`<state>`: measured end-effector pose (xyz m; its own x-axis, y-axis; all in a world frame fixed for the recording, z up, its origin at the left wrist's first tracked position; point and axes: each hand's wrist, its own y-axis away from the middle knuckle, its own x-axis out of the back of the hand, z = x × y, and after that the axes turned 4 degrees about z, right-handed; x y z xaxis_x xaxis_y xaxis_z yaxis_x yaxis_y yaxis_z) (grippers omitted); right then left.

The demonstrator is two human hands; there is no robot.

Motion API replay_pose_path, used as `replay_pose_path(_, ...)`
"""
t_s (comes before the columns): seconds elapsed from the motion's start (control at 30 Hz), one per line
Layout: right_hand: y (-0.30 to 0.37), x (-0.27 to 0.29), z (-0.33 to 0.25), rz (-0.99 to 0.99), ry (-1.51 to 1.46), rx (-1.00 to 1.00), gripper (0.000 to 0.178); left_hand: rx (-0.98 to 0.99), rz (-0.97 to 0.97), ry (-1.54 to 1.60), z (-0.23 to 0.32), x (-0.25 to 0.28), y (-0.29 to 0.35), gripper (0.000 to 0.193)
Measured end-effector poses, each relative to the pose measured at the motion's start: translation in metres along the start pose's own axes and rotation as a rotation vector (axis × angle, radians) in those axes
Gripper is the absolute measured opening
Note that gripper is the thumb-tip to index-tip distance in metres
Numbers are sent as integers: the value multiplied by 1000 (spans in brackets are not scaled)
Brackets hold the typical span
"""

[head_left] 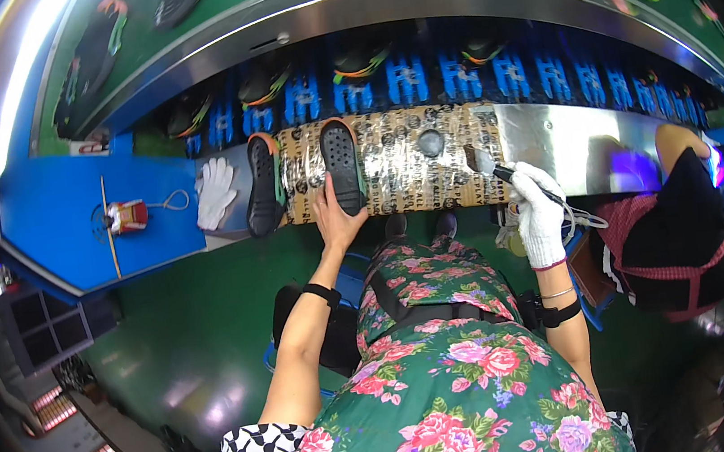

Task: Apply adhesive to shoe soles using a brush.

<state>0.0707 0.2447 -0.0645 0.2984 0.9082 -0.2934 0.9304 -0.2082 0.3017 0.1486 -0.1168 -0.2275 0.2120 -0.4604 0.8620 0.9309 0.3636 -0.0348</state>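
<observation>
A black shoe sole [340, 152] with small holes and a greenish edge lies lengthwise on the cardboard-and-tape-covered bench strip [393, 181]. At its near end, my bare left hand [341, 219] holds it, one finger stretched along its side. A second black sole [263, 188], with an orange tip, stands just to the left, untouched. In my right hand [539, 213], which wears a white knit glove, is a brush [482, 160] with a black handle. The brush's flat head points left, low over the strip. Between the brush and the held sole sits a round dark knob-like piece [431, 143].
Beyond the bench, blue racks [406, 80] carry several soles. A white glove [215, 192] lies left of the soles. On the blue table [54, 219] stands a small red-and-white container [128, 217] with a thin stick beside it. Another person [675, 233] works close at right.
</observation>
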Motion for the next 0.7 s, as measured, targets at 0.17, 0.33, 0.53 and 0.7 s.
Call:
replay_pose_path(0.17, -6, -10, 7, -57, 24, -45, 22, 70, -1, -55, -33, 25, -12, 121)
replay_pose_path(0.33, -11, -18, 18, -51, 29, -43, 24, 148, -11, -78, -48, 40, -16, 122)
replay_pose_path(0.53, -19, -23, 31, -48, 42, -33, 26, 142, -47, -35, -65, 47, -4, 115)
replay_pose_path(0.7, -20, -31, 34, -29, 15, -19, 26, 132, 235, 43, -84, 62, -2, 89)
